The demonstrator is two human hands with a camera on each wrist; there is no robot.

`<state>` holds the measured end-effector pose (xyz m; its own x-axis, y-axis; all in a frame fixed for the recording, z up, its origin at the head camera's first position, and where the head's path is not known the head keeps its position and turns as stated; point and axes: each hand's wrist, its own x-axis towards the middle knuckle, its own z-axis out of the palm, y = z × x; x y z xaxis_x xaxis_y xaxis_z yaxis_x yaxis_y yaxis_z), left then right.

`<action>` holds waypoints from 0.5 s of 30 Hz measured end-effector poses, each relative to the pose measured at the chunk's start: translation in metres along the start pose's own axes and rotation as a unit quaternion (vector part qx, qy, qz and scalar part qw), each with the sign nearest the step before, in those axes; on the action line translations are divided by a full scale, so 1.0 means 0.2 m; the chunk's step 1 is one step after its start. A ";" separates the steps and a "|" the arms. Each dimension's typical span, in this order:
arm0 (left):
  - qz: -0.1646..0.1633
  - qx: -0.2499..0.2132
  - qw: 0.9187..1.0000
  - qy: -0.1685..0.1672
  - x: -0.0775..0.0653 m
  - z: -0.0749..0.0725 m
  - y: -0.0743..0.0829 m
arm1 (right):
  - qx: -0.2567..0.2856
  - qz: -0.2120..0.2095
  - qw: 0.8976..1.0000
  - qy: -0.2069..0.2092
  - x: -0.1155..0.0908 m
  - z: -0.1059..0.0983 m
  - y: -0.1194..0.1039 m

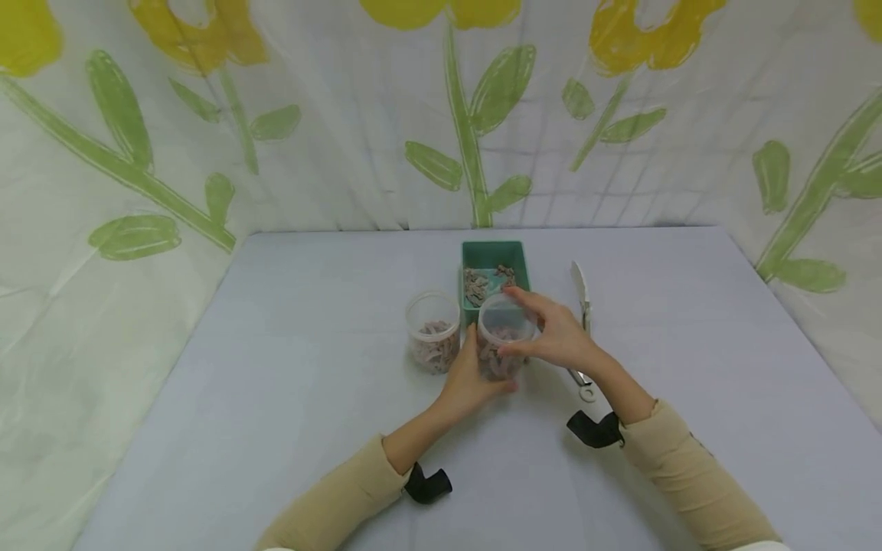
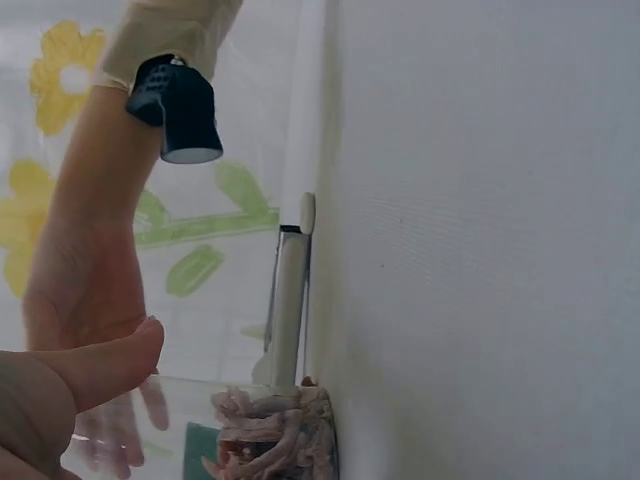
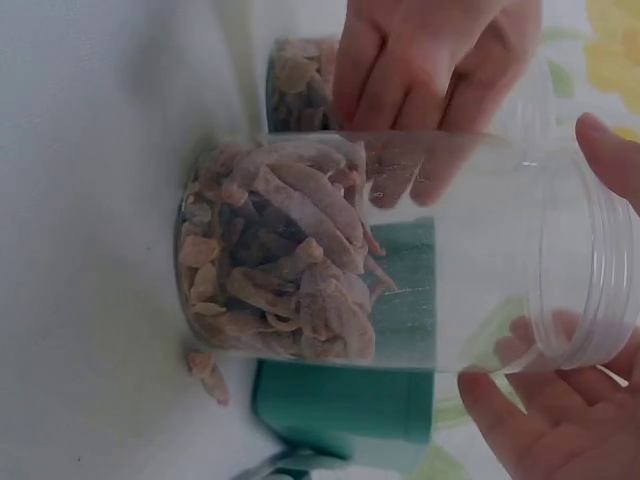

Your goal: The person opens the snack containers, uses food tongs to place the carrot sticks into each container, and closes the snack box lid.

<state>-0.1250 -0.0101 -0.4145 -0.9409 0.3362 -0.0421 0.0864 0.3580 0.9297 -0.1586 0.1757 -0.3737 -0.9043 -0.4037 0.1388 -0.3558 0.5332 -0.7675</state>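
Observation:
A clear plastic jar [image 1: 504, 337] with dried, pinkish-brown meat-like strips in its lower part stands upright at the middle of the table. My left hand [image 1: 467, 379] holds its body from the left, the thumb on the near side. Across the top, my right hand [image 1: 561, 337] grips the jar's rim between thumb and fingers; the right wrist view shows the mouth without a lid. A second clear jar [image 1: 432, 325] with similar strips stands just left of my left hand. Behind the held jar is a green tray [image 1: 492, 246] with some strips in it.
Long metal tongs [image 1: 580, 295] lie on the table right of the tray, partly behind my right hand. A small loose piece [image 3: 208, 378] lies beside the held jar. A white flowered curtain [image 1: 344, 153] hangs behind the table's far edge.

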 end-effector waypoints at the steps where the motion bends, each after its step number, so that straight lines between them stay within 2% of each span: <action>1: -0.008 0.006 1.000 -0.015 -0.02 -0.01 0.01 | -0.002 -0.001 1.000 -0.002 0.00 0.00 0.00; 4: -0.022 0.027 0.998 -0.057 -0.08 -0.06 0.02 | 0.011 -0.006 1.000 -0.020 0.00 -0.02 0.01; 6: -0.017 0.041 0.996 -0.072 -0.13 -0.11 0.03 | 0.030 -0.003 0.999 -0.035 -0.02 -0.05 0.03; 9: 0.004 0.056 0.997 -0.061 -0.22 -0.21 0.02 | 0.059 0.005 0.998 -0.033 -0.06 -0.11 0.06; 12: 0.061 0.048 0.997 -0.030 -0.31 -0.34 0.00 | 0.067 0.022 0.998 -0.002 -0.10 -0.19 0.09; 15: 0.141 0.041 0.989 0.020 -0.37 -0.49 -0.01 | 0.058 0.042 0.997 0.036 -0.15 -0.26 0.12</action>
